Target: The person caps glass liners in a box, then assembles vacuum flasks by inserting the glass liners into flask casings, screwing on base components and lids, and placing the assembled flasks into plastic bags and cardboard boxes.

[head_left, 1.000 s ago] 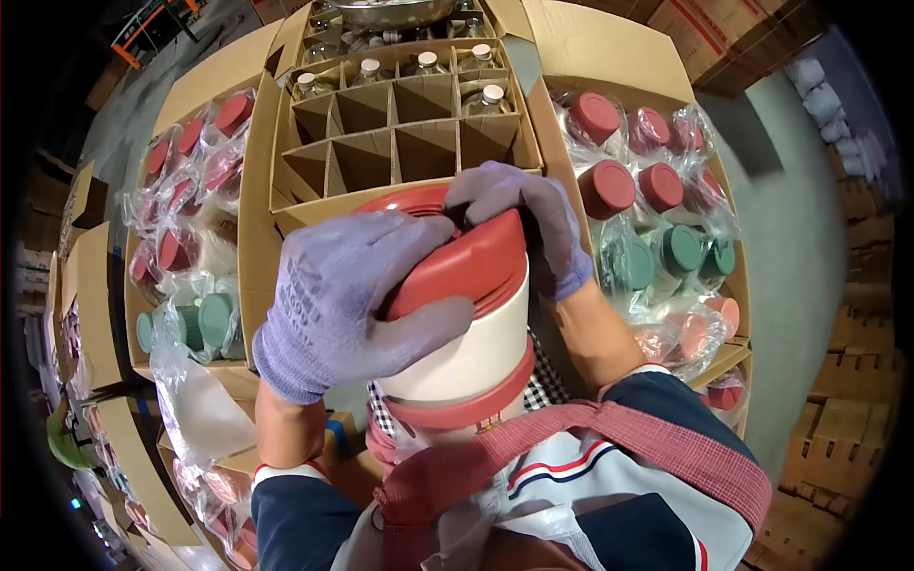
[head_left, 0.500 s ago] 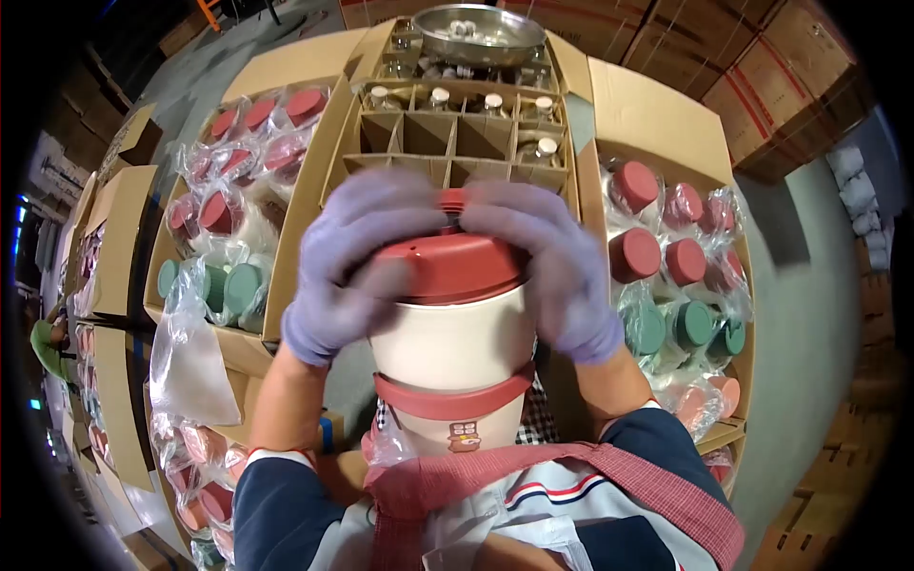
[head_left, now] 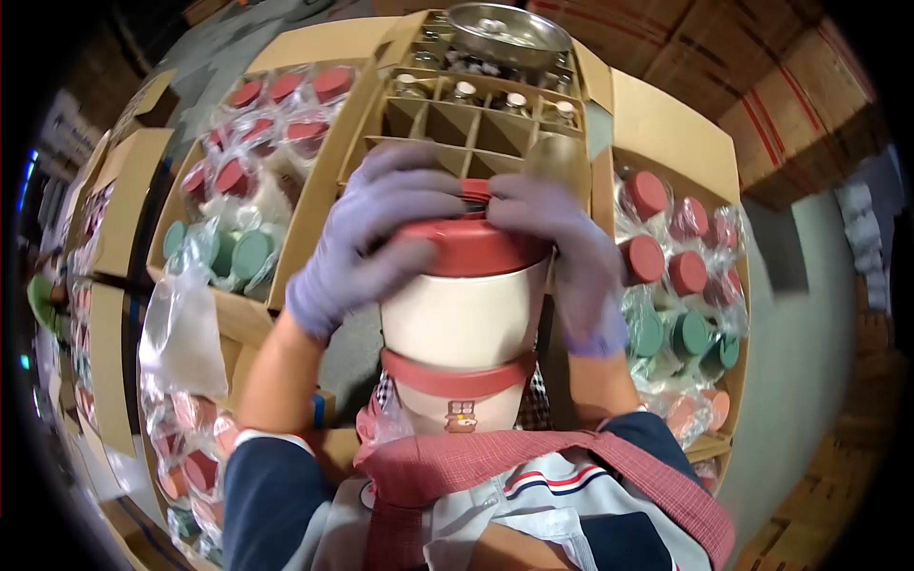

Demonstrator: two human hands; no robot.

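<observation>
A large cream container (head_left: 464,319) with a red lid (head_left: 486,249) stands upright in front of my body, a red band and a small printed picture lower on it. My gloved left hand (head_left: 376,238) lies on the lid's left side, its fingers curled over the top and the thumb on the front. On the right side of the lid, my gloved right hand (head_left: 566,252) has its fingers over the upper edge and is blurred. Both hands grip the lid. Behind it stands a divided carton (head_left: 447,124) with capped glass bottles (head_left: 515,101).
At the left, an open carton (head_left: 319,181) holds plastic-wrapped red-lidded and green-lidded containers. Another carton (head_left: 671,114) with similar containers is at the right. A metal bowl (head_left: 509,40) sits behind the divided carton. Stacked boxes (head_left: 804,105) stand back right.
The container has turned upright from its tilt, and its printed picture now shows. My right hand has shifted to the lid's right side. The view has moved, showing more of the left cartons.
</observation>
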